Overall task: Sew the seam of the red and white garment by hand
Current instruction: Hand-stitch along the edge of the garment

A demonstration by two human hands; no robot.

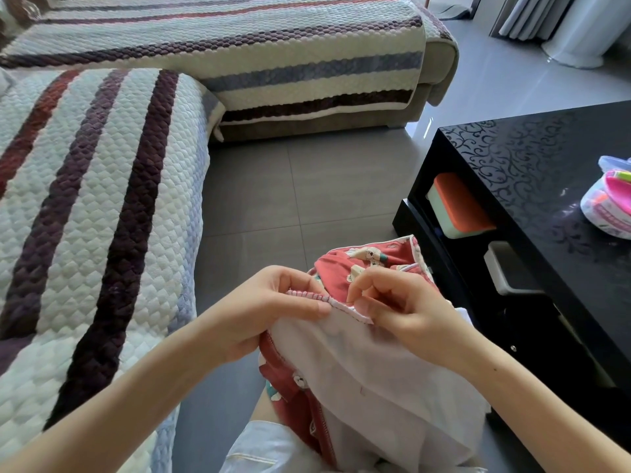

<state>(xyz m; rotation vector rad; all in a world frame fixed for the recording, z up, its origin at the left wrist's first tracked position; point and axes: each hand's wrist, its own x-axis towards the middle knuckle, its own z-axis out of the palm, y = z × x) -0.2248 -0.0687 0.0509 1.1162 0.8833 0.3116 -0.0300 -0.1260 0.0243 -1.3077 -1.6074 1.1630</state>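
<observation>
Above a seated person's lap, between a sofa (102,199) with a striped quilted cover and a glossy black desk (546,158), a red and white garment (368,377) hangs bunched, its white side toward the camera and its red printed side folded behind and below. The left grip (273,302) is clenched on the garment's pink ruffled trim (307,295), thumb on the near side of the edge, fingers curled over the far side. The right grip (403,302), just beside it, has its fingers curled and thumb pressed to forefinger on the same trim; whether a needle sits in that pinch is too small to tell. At the desk's right edge stands a clear tub (607,209) of bright items. An orange-lidded box (457,206) sits on the shelf beneath the desktop. Grey floor tiles (290,199) lie between sofa and desk.
</observation>
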